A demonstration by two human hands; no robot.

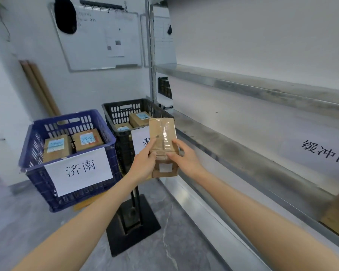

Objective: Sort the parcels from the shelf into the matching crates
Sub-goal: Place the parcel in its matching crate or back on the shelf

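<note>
head | left hand (145, 163) and right hand (184, 156) grip taped brown parcel (162, 137) upright | before black crate (121, 114) | blue crate (37, 163) left, two labelled parcels inside | metal shelf (262, 90) right

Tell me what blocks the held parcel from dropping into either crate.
Nothing visible does. The left hand and right hand hold the parcel in the air before the black crate; it and the blue crate are open-topped.
</note>
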